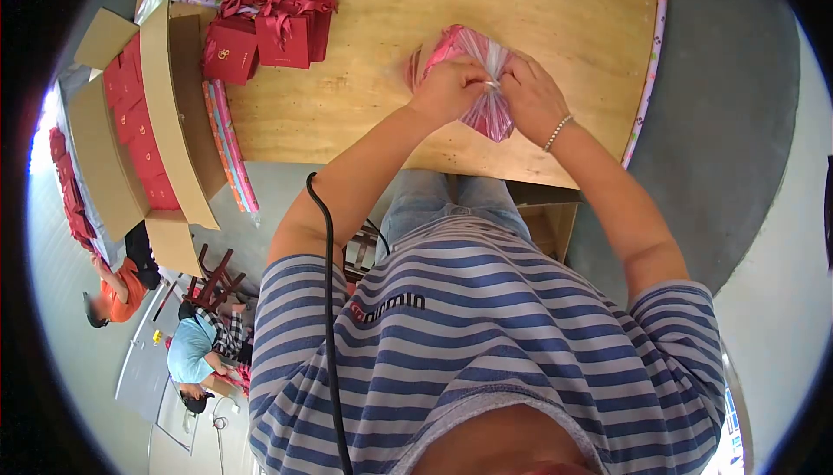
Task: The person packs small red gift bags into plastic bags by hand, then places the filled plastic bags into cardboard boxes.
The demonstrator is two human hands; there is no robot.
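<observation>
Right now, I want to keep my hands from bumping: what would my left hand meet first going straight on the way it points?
The gathered neck of the plastic bag, which your left hand seems to be pinching; your right hand is just beyond, though depth is hard to judge.

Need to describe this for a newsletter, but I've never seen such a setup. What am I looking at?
There's no machine here: just a person's bare left hand and right hand. The single picture comes from a camera worn on their head, looking forward and down, so their striped shirt fills the lower part. Both hands hold the gathered neck of a clear plastic bag; something pinkish-red is inside. On the wooden table are red ribboned bags and patterned rolls. An open cardboard box of red items stands at left.
</observation>
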